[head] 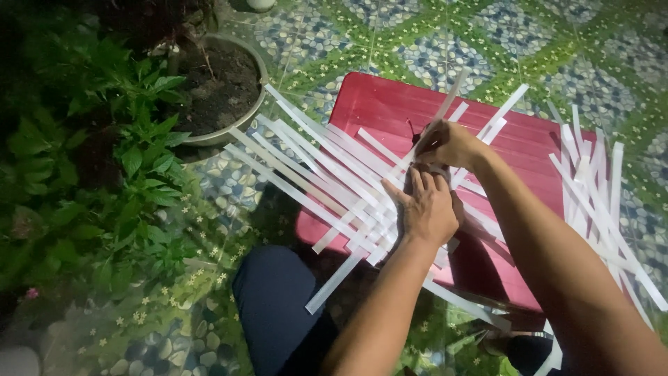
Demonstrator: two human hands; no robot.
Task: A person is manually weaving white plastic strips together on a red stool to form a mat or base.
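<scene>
A mat of interlaced white strips [341,184] lies on a red plastic tabletop [390,104], its loose ends fanning out past the edge toward 9 and 10 o'clock and hanging down toward 7 o'clock. The left hand [428,209] rests flat on the woven part near the middle of the tabletop, fingers [417,182] held close together and pointing toward 12 o'clock, pressing the strips down. Just beyond it, at 12 o'clock, the right hand [449,144] pinches one long white strip [445,104] that rises slanting toward 1 o'clock; its fingers are curled around the strip, though exactly how they grip cannot be made out. A second bundle of loose white strips [591,188] lies at 3 o'clock, spilling over the right edge of the tabletop. At 7 o'clock a dark-clothed knee [275,299] shows below the mat. A round pot of soil [223,87] stands at 10 o'clock, leafy green plants [132,160] fill 9 o'clock, and a patterned green and blue tiled floor [431,42] lies all around.
</scene>
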